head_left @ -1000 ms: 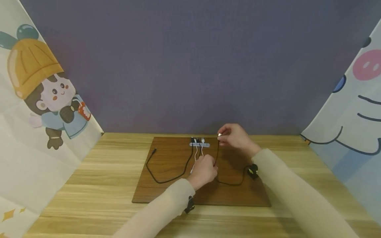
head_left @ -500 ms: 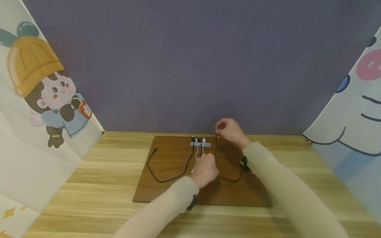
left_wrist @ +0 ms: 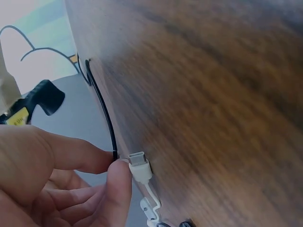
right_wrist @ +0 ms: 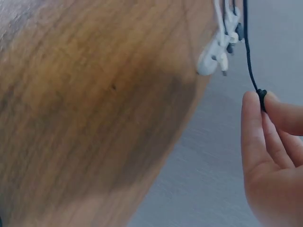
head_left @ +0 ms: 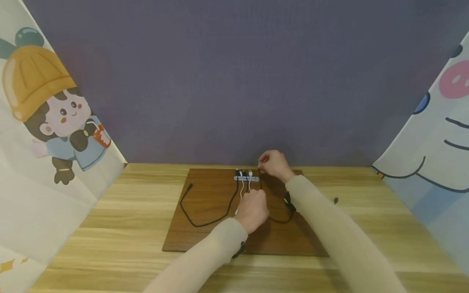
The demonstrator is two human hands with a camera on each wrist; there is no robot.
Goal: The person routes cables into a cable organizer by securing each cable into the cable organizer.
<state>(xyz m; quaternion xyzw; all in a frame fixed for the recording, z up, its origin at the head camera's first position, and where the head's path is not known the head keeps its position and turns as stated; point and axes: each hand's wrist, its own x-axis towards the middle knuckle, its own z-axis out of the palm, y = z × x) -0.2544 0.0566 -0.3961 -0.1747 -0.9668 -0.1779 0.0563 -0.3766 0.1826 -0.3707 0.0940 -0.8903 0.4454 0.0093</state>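
In the head view my right hand (head_left: 275, 165) is near the board's back edge, right of a pale cable clip (head_left: 256, 179). Its thumb and fingers pinch the black plug (right_wrist: 262, 100) of a black cable (right_wrist: 249, 56). Lower down, my left hand (head_left: 253, 209) is over the middle of the board. The left wrist view shows its thumb and index finger pinching the same black cable (left_wrist: 105, 106) part-way along. Close by that thumb is the light-coloured connector (left_wrist: 140, 169) of a white cable. Several black and white cables sit in the clip, their plugs toward the back.
The dark brown board (head_left: 212, 240) lies on a light wooden table (head_left: 121, 228). Another black cable (head_left: 205, 223) curves over its left side. A small dark cable end (head_left: 336, 200) shows beyond my right sleeve. A grey-purple wall (head_left: 234, 81) rises behind the table.
My right hand has moved left with the black plug, closer to the clip, after rising slightly and coming down again. My left hand stays almost in place on the cable.
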